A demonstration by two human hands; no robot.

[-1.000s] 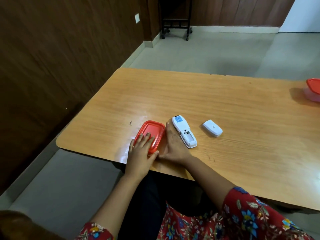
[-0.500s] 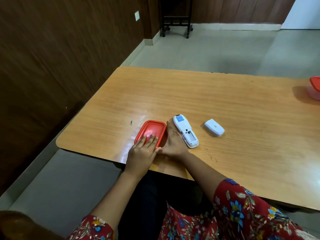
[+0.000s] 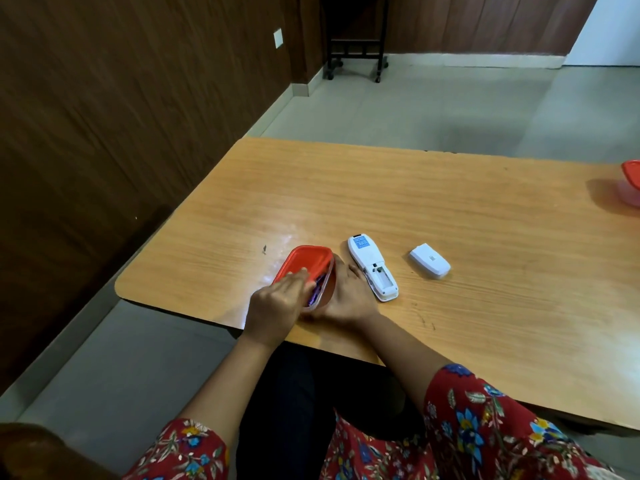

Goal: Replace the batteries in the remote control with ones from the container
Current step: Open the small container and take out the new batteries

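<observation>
- Here we are at the near edge of the counter [image 3: 450,209], close to its left corner, both hands working the container [image 3: 320,289].
- The left hand [image 3: 277,306] has the red lid [image 3: 304,263] by its near edge, fingers curled over the rim; the lid is tilted up on the near-right side, with something dark, bluish-purple showing in the gap.
- Those look like the fresh batteries [image 3: 317,287], though they are too small to count.
- The right hand [image 3: 349,296] lies against the container's right side, palm down, fingers spread along the wall. That is a bracing press: an open grip, closed around nothing.
- The left grip is closed on the lid's edge.
- My read: the lid is mid-peel, not yet free.
- To do this well, keep the right hand pinning the base flat while the left hand peels upward from the loosened corner, working round the rim rather than yanking, so the box does not jump and spill batteries toward the counter edge.
- The remote control [image 3: 372,270] lies face down just beside the right hand, toward the counter's middle, its battery bay open and apparently empty.
- Its white battery cover [image 3: 429,266] sits apart, further right.
- Both forearms reach in from the near edge, wrists low, converging on the container.
- A second red-lidded tub [image 3: 630,181] sits at the far right edge, untouched.
</observation>
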